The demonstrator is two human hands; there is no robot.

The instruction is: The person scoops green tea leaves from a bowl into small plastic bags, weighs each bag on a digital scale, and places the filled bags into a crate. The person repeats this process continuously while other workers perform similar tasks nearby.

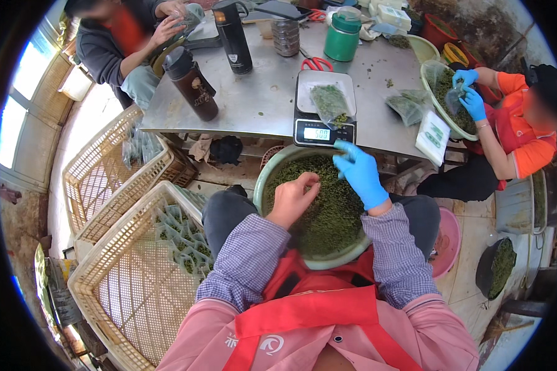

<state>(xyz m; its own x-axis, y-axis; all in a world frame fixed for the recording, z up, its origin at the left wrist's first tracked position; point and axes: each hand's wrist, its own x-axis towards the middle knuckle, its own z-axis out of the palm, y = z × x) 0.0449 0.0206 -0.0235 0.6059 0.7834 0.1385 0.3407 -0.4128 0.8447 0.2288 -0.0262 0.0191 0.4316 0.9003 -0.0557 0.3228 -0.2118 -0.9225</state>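
My bare left hand point(295, 198) hangs above a round pale-green tub point(263, 176), its fingers curled in towards the thumb. Small green berries, perhaps green peppercorns point(325, 229), fill the tub, which sits between my knees. In a blue glove, my right hand point(361, 175) is raised over the tub's far right rim, fingertips pinched close to the scale's front. Whatever lies in either set of fingers is too small to make out. A clear plastic bag of green berries point(329, 102) rests on the white platform of the digital scale point(303, 105), whose display is lit.
Plastic crates point(114, 290) stand at my left, one with several filled bags point(182, 238). The metal table point(260, 102) bears dark bottles point(195, 86), red scissors point(317, 63) and a green jar point(342, 37). Two people work nearby, one in blue gloves point(473, 102) at the right.
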